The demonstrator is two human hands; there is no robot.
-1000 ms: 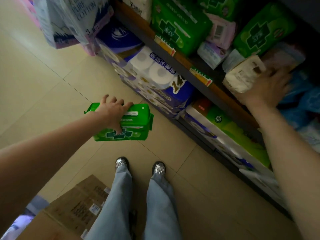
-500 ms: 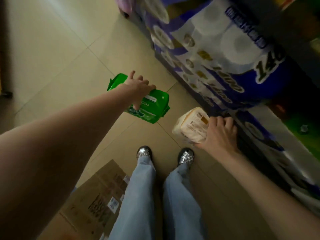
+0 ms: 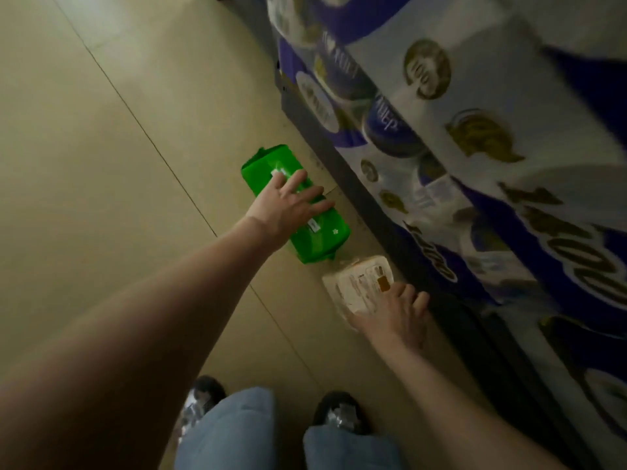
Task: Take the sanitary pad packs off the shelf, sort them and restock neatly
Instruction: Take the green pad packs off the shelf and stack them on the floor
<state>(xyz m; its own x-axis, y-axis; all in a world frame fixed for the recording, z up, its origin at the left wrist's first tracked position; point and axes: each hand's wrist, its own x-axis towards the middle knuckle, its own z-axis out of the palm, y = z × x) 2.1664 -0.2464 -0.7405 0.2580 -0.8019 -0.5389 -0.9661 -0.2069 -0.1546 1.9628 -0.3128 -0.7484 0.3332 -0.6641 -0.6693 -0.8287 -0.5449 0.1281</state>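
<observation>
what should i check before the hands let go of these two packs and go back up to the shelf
1. Green pack down on the floor: ok, it seems to lie flat on the tile.
2. Left hand free to lift: ok, fingers straight on top of the green pack, not curled round it.
3. Cream pack settled: cannot tell, the right hand covers its near end.
4. Right hand's hold released: cannot tell, fingers blurred.
5. Packs kept apart by kind: ok, green and cream lie next to each other, not stacked.
6. Clear of the shoes: ok, both packs lie ahead of them.
</observation>
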